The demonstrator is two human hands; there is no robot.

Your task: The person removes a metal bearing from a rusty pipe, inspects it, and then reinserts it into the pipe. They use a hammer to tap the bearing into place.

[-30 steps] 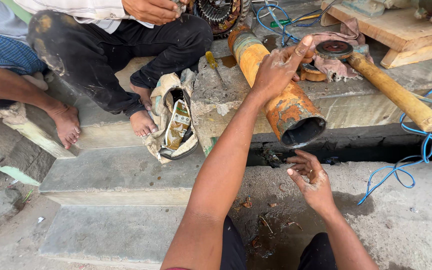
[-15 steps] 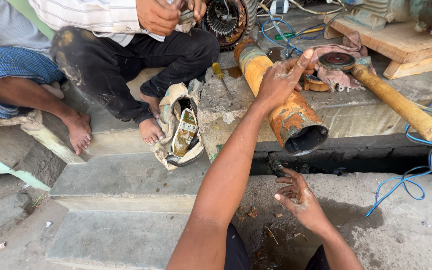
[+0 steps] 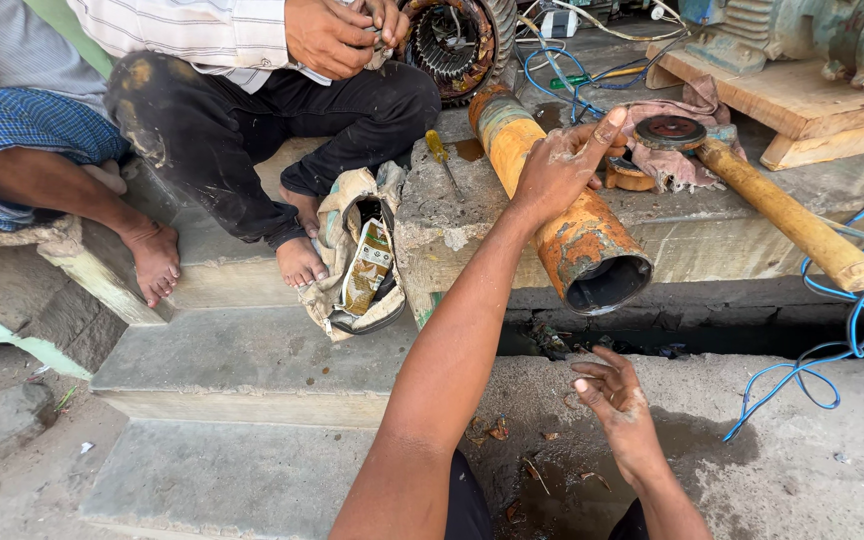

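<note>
Hands at a rusty orange metal cylinder on a concrete ledge.
Left hand (image 3: pixel 562 165) rests on the rusty orange metal cylinder (image 3: pixel 562 215); right hand (image 3: pixel 617 405) hovers open below its dark mouth. A yellow wooden handle (image 3: pixel 787 215) lies near, and blue wire (image 3: pixel 832 370) trails beside.

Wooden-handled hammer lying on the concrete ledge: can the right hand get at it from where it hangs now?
Probably yes. The right hand is open and empty below the ledge, and the long wooden hammer handle juts out past the rusty orange pipe, with only loose blue cable near its end.
</note>
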